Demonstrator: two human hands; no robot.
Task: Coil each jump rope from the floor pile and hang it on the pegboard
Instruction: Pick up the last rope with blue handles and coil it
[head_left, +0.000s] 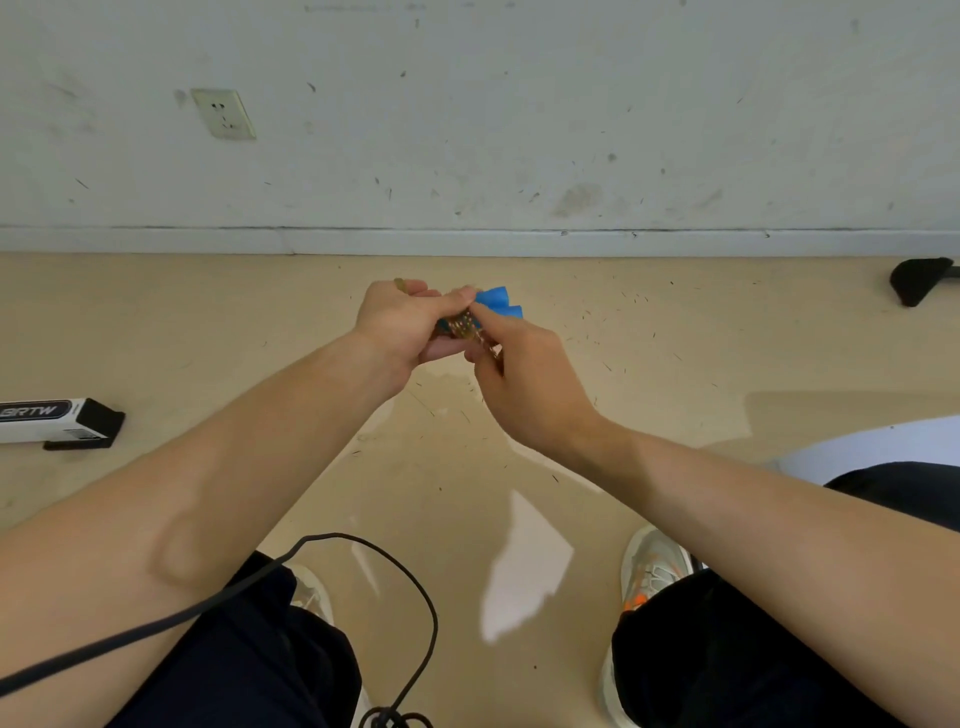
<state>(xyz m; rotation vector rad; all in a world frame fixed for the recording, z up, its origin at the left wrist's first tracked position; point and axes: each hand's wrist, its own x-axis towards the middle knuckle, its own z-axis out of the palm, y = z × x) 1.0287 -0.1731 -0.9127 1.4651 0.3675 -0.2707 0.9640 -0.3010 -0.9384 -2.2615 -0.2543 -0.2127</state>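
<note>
1. Head view, the grip: your left hand (400, 325) is clenched round a small bundle of amber, glittery jump-rope cord (461, 325). You hold it in the air above the beige floor (208, 322), in front of the scuffed white wall (519, 130). Two blue foam handles (498, 304) stick out just past the thumb. Your right hand (524, 374) pinches a turn of cord at the bundle's lower edge.
2. Head view, the coil: the turns look tight and springy. If your right pinch slips before the end is secured, they will likely spring open.
3. Head view, the handles: they seem only lightly trapped, so easing your left grip could let them slide out and drop.
4. Head view, below: a thin black cable (415, 582) loops between your pale shoes (654, 566) and could snag a foot when you stand.
5. No pegboard shows, so you cannot yet judge the reach to it.
</note>
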